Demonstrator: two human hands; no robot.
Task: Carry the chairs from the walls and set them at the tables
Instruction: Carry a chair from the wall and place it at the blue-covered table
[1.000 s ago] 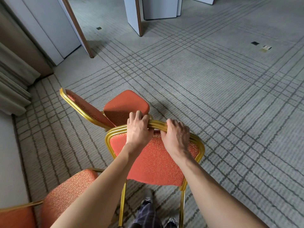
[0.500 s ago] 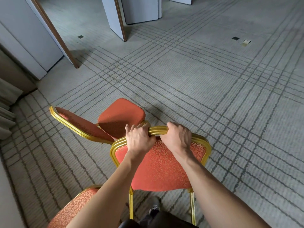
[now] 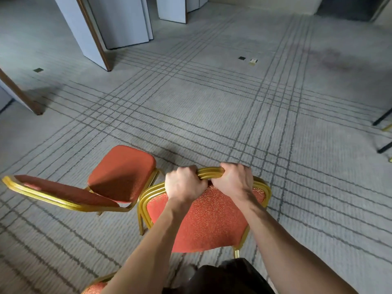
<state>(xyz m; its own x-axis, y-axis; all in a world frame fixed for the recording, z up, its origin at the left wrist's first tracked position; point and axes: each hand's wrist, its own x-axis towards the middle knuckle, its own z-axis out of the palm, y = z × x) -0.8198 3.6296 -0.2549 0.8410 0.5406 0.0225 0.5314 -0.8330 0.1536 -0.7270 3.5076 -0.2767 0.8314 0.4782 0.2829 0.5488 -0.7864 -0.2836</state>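
Fingers [image 3: 231,167] of both hands curl tightly, pressed together, over the gold top rail of the near chair [image 3: 207,219]. The left hand [image 3: 184,183] and right hand [image 3: 233,179] grip side by side at the rail's middle, almost touching. The chair is directly in front of the person, its patterned red backrest facing them, the rail running left to right and the seat hidden beyond. Just to its left, a second chair [image 3: 118,177] points its seat up and right. Grey carpet [image 3: 212,102] with dark crossing lines fills the room. Folding partition panels [image 3: 118,22] stand at the far side, and dark table legs [image 3: 381,117] show at the right edge.
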